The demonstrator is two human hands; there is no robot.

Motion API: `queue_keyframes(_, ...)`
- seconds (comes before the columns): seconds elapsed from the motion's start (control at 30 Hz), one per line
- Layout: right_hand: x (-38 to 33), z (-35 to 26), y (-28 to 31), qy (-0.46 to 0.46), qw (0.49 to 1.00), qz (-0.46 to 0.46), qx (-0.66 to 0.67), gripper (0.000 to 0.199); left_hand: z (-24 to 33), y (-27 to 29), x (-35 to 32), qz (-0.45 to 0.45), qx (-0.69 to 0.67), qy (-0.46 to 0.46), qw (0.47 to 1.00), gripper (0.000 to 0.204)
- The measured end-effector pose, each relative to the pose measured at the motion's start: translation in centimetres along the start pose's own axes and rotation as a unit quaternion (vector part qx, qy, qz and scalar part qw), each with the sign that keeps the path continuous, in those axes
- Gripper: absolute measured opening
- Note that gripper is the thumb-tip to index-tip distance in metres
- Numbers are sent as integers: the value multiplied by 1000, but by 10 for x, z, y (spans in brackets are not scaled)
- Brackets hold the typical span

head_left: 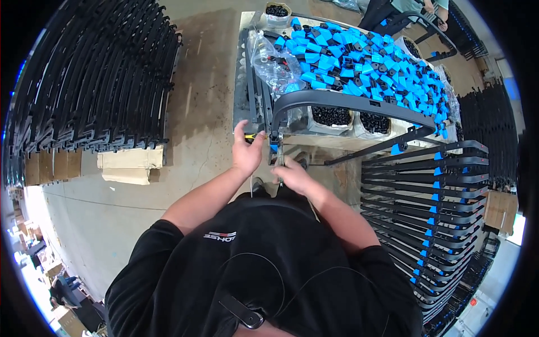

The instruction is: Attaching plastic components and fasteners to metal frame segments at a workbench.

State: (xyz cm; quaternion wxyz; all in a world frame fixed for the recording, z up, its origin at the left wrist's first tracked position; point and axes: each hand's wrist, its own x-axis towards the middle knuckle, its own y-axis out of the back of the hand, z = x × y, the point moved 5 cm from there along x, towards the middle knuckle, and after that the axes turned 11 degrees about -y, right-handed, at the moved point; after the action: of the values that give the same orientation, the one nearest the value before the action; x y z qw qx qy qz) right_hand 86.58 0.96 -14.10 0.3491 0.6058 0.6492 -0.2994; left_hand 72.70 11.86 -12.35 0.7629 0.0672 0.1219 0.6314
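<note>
A black curved metal frame lies across the table's near edge, its left end toward me with a small blue piece on it. My right hand is closed round the lower part of a slim metal wrench, whose head meets that frame end. Just left of the end is my left hand, thumb and forefinger apart around a yellow-and-black handle. A thin metal shaft shows below this hand; whether it joins the handle is hidden.
Blue and black plastic caps are heaped on the table, beside a clear plastic bag and boxes of small black parts. Black frames stand stacked at left and right. Another person is at the far right.
</note>
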Motion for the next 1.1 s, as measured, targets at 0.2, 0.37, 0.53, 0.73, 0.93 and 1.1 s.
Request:
queue_keyframes(0.2, 11, 11, -9, 49, 976, 159, -142, 65, -28, 1, -39, -3, -19, 58, 998, 57)
queue_keyframes(0.37, 9, 7, -12, 45, 973, 167, -155, 71, -56, -9, -33, -75, 116, 35, 990, 33)
queue_keyframes(0.53, -1, -1, -12, 32, 977, 152, -143, 74, -65, -15, -18, -58, 188, -13, 980, 22)
queue_keyframes(0.73, 20, 20, -9, 84, 966, 243, -42, 48, -70, -8, -14, -103, 69, 19, 992, 21)
queue_keyframes(0.93, 5, 37, 27, 79, 905, 210, 362, 7, -48, -5, -4, 5, -227, 195, 954, 23)
queue_keyframes(1.1, -43, 82, 64, 50, 885, 246, 393, 14, -48, 28, -14, 46, -147, 124, 980, 18)
